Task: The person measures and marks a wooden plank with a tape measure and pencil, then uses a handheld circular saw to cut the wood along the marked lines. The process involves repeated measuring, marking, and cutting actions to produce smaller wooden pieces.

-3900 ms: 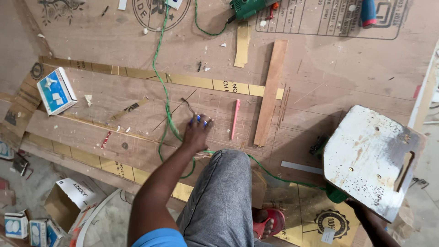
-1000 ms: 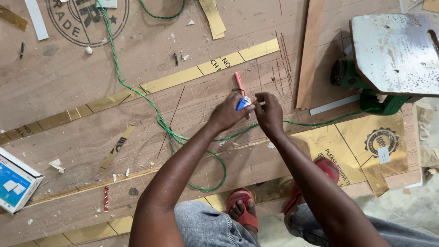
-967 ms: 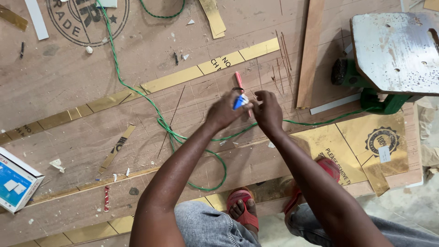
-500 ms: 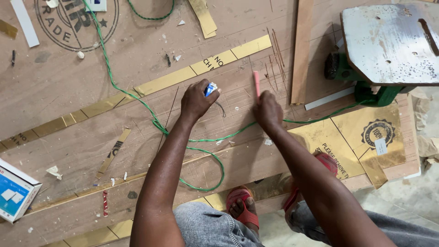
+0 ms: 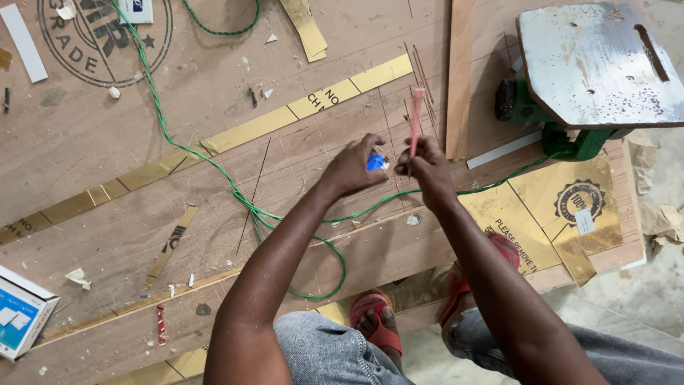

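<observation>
My left hand (image 5: 355, 168) is closed around a small blue object (image 5: 375, 162), held just above the brown board (image 5: 214, 192). My right hand (image 5: 426, 165) pinches the lower end of a thin pink stick (image 5: 415, 121), which points up and away from me. The two hands are close together, fingertips almost touching. A green cord (image 5: 235, 192) snakes across the board beneath my left forearm.
An upturned green power saw with a speckled metal base plate (image 5: 598, 64) lies at the top right. A narrow wooden strip (image 5: 459, 71) lies beside it. Gold laminate strips (image 5: 249, 132) cross the board. A blue-and-white box (image 5: 21, 317) sits at the lower left. My feet wear red sandals (image 5: 377, 321).
Half a second ago my hands were apart on the board. They have now come together above it, the right one lifting the pink stick upright. The camera view shifted slightly.
</observation>
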